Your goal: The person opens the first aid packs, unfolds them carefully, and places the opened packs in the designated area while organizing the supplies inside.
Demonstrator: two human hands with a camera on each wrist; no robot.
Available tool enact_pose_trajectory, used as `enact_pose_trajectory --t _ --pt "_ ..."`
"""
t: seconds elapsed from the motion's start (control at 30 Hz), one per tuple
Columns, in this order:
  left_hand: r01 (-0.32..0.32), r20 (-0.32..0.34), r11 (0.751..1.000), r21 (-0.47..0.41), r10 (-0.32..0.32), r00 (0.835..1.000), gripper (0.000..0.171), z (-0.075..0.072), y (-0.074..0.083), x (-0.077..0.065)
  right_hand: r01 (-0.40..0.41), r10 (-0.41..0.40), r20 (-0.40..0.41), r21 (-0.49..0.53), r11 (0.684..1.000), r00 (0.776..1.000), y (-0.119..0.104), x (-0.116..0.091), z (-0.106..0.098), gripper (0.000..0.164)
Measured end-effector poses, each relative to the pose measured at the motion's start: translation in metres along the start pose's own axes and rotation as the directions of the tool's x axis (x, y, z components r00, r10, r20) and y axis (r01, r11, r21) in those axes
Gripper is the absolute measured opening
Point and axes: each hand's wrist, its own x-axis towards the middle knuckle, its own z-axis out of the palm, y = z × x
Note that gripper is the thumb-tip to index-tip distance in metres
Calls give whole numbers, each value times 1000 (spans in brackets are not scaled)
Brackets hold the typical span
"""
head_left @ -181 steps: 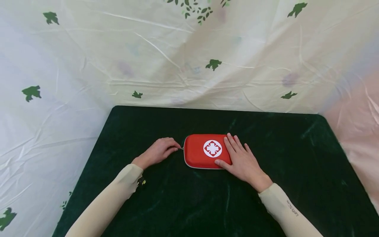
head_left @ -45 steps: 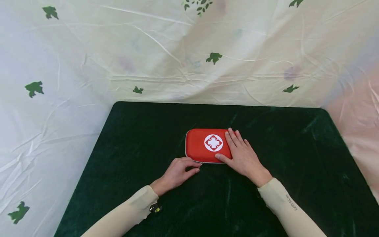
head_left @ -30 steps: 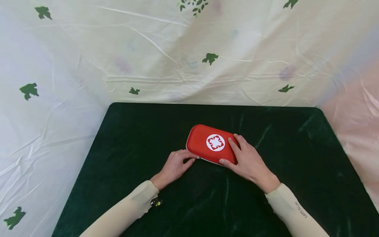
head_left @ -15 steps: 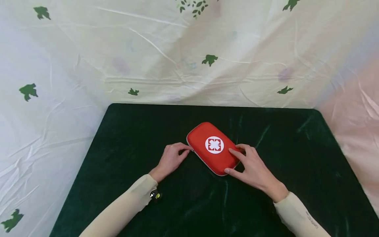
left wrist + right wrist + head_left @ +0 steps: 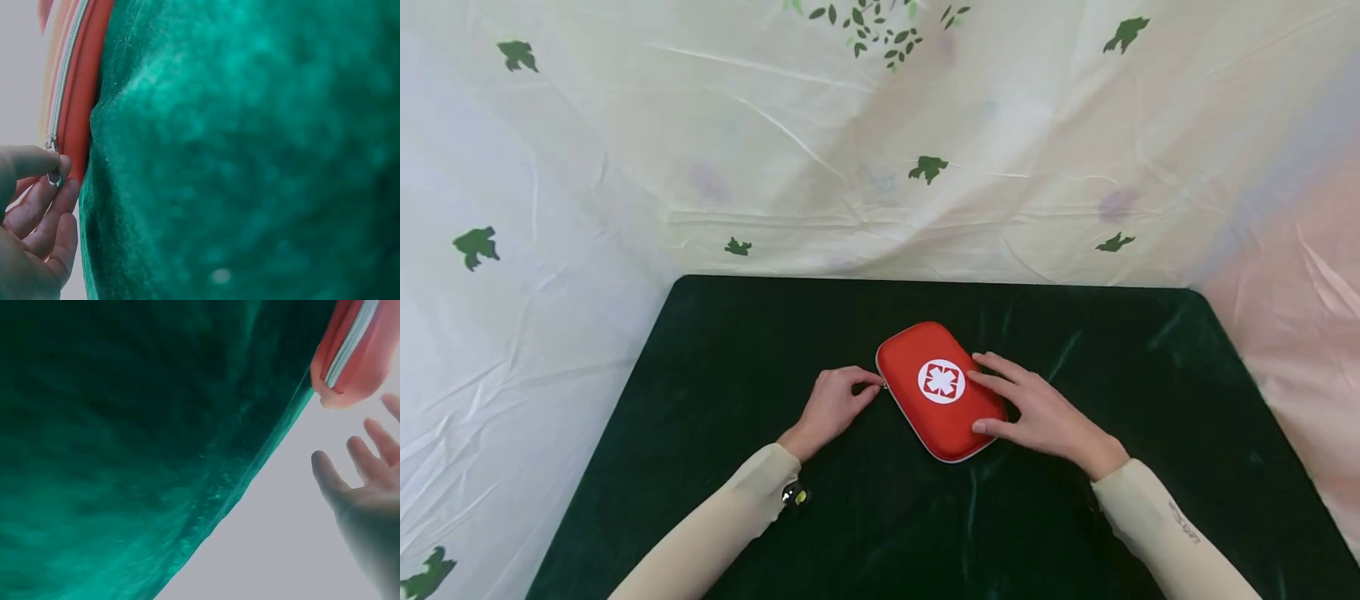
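Note:
A red zippered first-aid case (image 5: 910, 354) with a white cross emblem lies slanted on dark green cloth, its far end turned to the left. My left hand (image 5: 829, 410) pinches the metal zipper pull (image 5: 54, 177) between thumb and forefinger at the case's left edge. Zipper teeth (image 5: 65, 75) run meshed along the case's side in the left wrist view. At the right side of the case is my right hand (image 5: 1048, 417), fingers spread and overlapping its edge in the head view. In the right wrist view those fingers (image 5: 325, 472) stand apart from the case.
The green velvet cloth (image 5: 760, 325) covers a table with rounded far corners. Pale curtains (image 5: 820, 167) with green bird and leaf prints hang behind and at both sides. A dark round device (image 5: 794, 495) sits under the left cuff.
The case has turned clockwise from level to slanted. My left hand went from the left end to the near edge, then back up-left with the pull. My right hand loosened from lying flat on it.

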Motion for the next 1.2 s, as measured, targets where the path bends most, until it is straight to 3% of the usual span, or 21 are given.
enact_pose_trajectory --t 0.2,0.3,0.5,0.8,0.93,1.03,1.2 --pt "36 30 999 -10 -35 999 17 -5 2 0 56 -54 100 -14 998 994 4 36 2 82" --pt "48 45 999 -11 -47 998 16 -3 3 3 43 -37 135 -40 998 990 6 42 5 83" --pt "49 69 999 -2 -49 996 15 0 3 8 -25 30 163 -31 999 986 7 38 16 85" --pt "33 39 998 47 -35 999 14 0 -2 26 -110 118 32 -177 978 993 -17 29 34 87" --pt "21 47 999 48 -23 999 16 0 -1 33 -143 152 35 -197 970 988 -28 26 32 89" --pt "22 50 998 56 -25 998 16 1 -2 35 -125 137 79 -148 981 987 -25 26 19 87" --pt "34 56 998 54 -37 998 16 3 -2 34 -35 44 138 -66 997 990 -6 33 3 85"
